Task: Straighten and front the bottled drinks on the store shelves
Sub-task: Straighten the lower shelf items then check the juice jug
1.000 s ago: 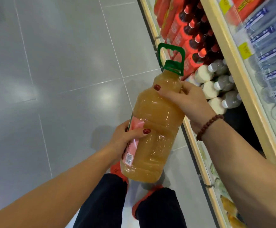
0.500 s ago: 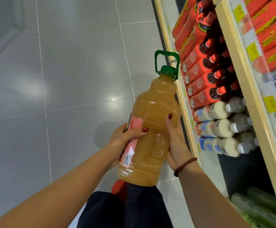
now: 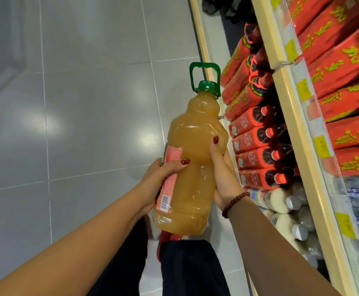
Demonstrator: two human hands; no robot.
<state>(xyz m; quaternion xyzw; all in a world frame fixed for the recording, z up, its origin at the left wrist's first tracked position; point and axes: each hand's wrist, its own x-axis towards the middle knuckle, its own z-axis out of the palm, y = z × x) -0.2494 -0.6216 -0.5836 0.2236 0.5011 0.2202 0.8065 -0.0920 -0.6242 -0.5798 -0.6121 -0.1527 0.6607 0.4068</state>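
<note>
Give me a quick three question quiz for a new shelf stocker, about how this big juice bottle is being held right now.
1. True or false: the left hand and the right hand both hold the juice bottle.
2. Which hand grips the bottle at its pink label? A) left hand B) right hand C) neither
3. Fill in: the bottle's cap is coloured ____.

Key: 1 true; 2 A; 3 green.
</note>
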